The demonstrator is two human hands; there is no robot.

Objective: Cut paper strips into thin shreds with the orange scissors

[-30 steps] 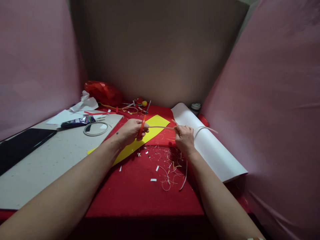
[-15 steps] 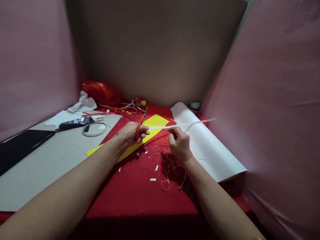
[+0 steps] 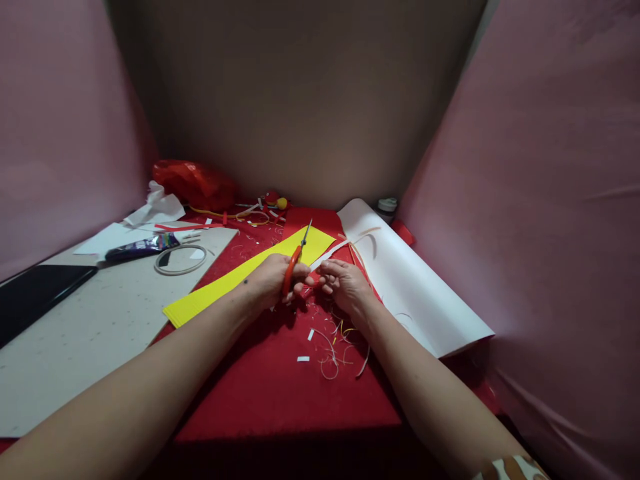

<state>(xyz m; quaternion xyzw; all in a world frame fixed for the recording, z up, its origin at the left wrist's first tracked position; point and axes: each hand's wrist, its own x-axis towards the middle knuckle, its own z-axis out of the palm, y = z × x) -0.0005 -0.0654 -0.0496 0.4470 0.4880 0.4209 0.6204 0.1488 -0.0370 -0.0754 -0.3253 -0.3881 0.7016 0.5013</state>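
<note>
Orange-handled scissors [image 3: 291, 270] hang in my left hand [image 3: 273, 280], whose fingers are closed round the handles. The blades point up and away. Close beside it, my right hand [image 3: 351, 288] has thumb and fingers pinched together at the near end of a thin white strip [image 3: 334, 251]. The strip runs off to the upper right, over the edge of a white sheet [image 3: 410, 287]. Whether the left fingertips also touch the strip, I cannot tell. Beneath and behind the hands lies a yellow ribbed sheet [image 3: 220, 280], partly over a red sheet [image 3: 300, 217].
Paper scraps and thread ends [image 3: 333, 360] litter the red cloth [image 3: 260, 400]. At left, a grey board [image 3: 125, 313] bears a black flat device [image 3: 45, 293], a dark tube [image 3: 143, 248] and a ring [image 3: 180, 260]. Farther back is a red plastic bag [image 3: 195, 183]. Pink cloth hangs at both sides.
My hands have come together, the right one moving left and slightly down. The strip, earlier stretched flat between them, now slants up to the right. The scissors have shifted right with my left hand.
</note>
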